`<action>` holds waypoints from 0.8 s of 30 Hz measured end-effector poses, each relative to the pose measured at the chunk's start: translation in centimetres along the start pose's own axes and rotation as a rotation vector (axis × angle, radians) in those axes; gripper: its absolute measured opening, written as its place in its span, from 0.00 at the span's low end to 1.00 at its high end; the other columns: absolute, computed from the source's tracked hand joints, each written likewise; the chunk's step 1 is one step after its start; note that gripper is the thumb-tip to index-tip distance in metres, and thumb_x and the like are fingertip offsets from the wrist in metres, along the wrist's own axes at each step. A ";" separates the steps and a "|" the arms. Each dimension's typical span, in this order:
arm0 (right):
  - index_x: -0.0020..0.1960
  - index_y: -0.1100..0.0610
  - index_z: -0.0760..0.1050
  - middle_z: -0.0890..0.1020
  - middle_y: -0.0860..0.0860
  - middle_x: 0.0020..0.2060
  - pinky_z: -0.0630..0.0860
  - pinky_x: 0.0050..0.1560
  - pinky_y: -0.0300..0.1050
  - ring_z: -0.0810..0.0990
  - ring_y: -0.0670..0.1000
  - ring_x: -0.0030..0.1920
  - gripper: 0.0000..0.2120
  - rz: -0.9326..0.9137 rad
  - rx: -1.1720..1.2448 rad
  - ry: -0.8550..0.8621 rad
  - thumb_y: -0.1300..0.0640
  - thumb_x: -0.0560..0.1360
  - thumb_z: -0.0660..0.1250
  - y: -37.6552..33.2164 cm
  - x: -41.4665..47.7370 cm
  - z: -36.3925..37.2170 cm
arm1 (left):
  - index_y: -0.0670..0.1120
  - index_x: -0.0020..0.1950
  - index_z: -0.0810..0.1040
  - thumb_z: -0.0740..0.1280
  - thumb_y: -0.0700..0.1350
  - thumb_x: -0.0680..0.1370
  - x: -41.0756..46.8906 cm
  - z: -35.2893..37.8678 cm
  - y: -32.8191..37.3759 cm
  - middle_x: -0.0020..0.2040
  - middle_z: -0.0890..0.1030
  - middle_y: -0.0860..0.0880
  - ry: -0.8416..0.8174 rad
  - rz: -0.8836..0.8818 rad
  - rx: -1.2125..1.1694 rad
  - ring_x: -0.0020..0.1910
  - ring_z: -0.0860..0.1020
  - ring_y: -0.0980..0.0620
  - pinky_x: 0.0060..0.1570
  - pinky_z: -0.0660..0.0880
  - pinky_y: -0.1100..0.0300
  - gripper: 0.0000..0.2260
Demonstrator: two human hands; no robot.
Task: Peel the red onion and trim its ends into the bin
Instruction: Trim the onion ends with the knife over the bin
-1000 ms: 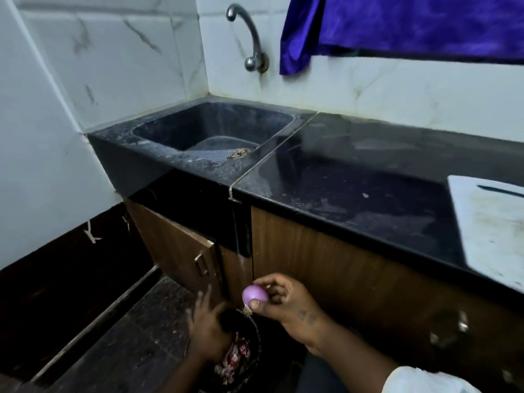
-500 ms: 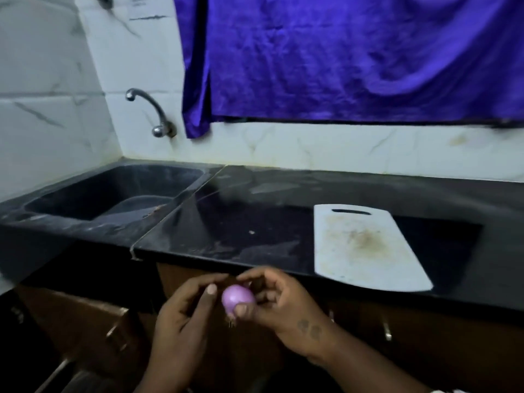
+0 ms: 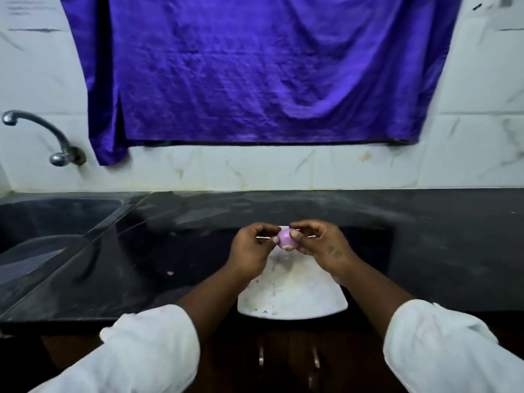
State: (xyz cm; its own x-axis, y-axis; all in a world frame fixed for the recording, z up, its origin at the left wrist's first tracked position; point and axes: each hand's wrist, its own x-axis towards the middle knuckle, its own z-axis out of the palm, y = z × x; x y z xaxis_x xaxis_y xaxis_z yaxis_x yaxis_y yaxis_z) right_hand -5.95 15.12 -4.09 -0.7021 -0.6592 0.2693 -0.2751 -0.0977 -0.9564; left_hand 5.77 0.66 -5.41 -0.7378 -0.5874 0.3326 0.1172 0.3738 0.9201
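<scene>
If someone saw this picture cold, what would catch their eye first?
The big purple cloth hanging against the white tiled wall fills the upper half of the view. Below it, at centre, the left hand and right hand pinch a small red onion between them, above a white cutting board on the black counter.

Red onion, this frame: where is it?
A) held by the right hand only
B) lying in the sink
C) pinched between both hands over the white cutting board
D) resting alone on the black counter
C: the left hand and the right hand both pinch the red onion from either side, with the white cutting board beneath them on the counter.
</scene>
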 end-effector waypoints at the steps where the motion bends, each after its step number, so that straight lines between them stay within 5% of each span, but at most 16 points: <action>1: 0.56 0.59 0.83 0.85 0.59 0.50 0.84 0.48 0.47 0.85 0.59 0.49 0.09 0.014 -0.005 -0.009 0.61 0.76 0.74 0.9 0.5 -0.5 | 0.44 0.55 0.86 0.72 0.34 0.79 0.7 0.6 -0.7 0.51 0.88 0.47 -0.026 -0.032 0.020 0.50 0.86 0.49 0.51 0.80 0.57 0.08; 6: 0.55 0.53 0.83 0.85 0.61 0.52 0.80 0.62 0.64 0.85 0.63 0.52 0.08 0.011 -0.018 -0.088 0.59 0.77 0.72 3.9 1.5 -1.6 | 0.43 0.54 0.87 0.72 0.36 0.79 2.2 1.4 -2.1 0.50 0.88 0.45 -0.085 -0.099 0.017 0.47 0.85 0.50 0.54 0.83 0.51 0.06; 9: 0.58 0.51 0.82 0.84 0.63 0.57 0.78 0.63 0.63 0.84 0.66 0.57 0.10 -0.004 -0.028 -0.104 0.60 0.78 0.72 4.2 1.5 -1.8 | 0.42 0.55 0.86 0.71 0.35 0.80 2.0 1.1 -2.1 0.50 0.88 0.44 -0.099 -0.117 -0.021 0.46 0.86 0.49 0.54 0.83 0.53 0.07; 18: 0.60 0.55 0.80 0.83 0.59 0.55 0.79 0.61 0.52 0.82 0.54 0.52 0.14 -0.003 -0.041 -0.124 0.68 0.78 0.69 3.9 1.4 -0.6 | 0.44 0.54 0.86 0.71 0.33 0.79 2.1 0.2 -2.2 0.50 0.88 0.45 -0.115 -0.072 -0.004 0.48 0.87 0.44 0.53 0.84 0.52 0.09; 24: 0.65 0.53 0.79 0.82 0.54 0.60 0.79 0.63 0.51 0.84 0.54 0.57 0.18 -0.012 -0.116 -0.143 0.64 0.77 0.72 3.6 1.2 -0.8 | 0.46 0.55 0.85 0.72 0.31 0.78 1.8 -0.1 -2.4 0.52 0.87 0.45 -0.142 -0.071 -0.005 0.50 0.87 0.43 0.55 0.84 0.49 0.11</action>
State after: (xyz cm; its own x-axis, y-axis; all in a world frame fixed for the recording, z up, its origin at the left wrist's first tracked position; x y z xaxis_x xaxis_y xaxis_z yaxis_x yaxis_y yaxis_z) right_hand -8.31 14.64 -7.13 -0.5999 -0.7588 0.2539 -0.3624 -0.0253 -0.9317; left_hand 4.21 -1.41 -7.03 -0.8308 -0.5047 0.2347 0.0647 0.3313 0.9413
